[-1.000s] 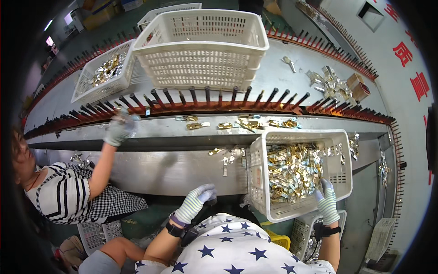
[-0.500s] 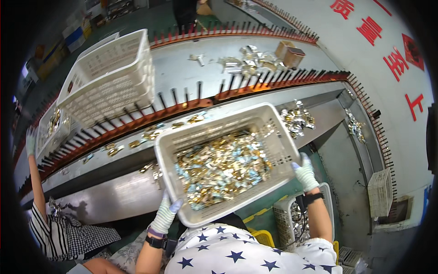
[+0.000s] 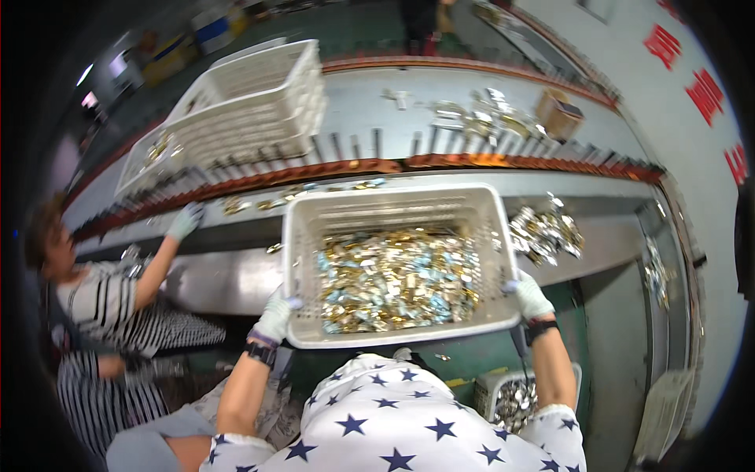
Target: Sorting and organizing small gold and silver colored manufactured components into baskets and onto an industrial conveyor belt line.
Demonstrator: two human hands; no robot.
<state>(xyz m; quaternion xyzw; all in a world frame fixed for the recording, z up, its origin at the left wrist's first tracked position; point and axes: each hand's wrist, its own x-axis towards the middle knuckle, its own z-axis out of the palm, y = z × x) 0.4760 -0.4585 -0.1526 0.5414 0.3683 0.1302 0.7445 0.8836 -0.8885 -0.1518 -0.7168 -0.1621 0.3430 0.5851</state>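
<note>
Nearest, at 6 o'clock from the basket, is a white shirt [image 3: 393, 425] with dark stars. The left hand [image 3: 274, 316], in a pale glove, pinches the side of the white basket [image 3: 401, 338] at 8 o'clock, thumb at the rim. The right hand [image 3: 533, 296], also gloved, pinches the opposite side between 3 and 4 o'clock, so both grips are pressed onto the plastic. The basket is mid-view between the hands, metal pieces [image 3: 397, 279] in gold, silver and pale blue covering its bottom; I cannot tell whether it touches the steel counter [image 3: 228, 279]. Silver parts [image 3: 546, 234] lie heaped between 2 and 3 o'clock. Around 9 o'clock, a co-worker's gloved hand [image 3: 185, 222] reaches toward the counter. Beyond, dark pegs line an orange rail [image 3: 354, 167] at 12 o'clock; stacked baskets [image 3: 259, 126] stand between 10 and 11.
</note>
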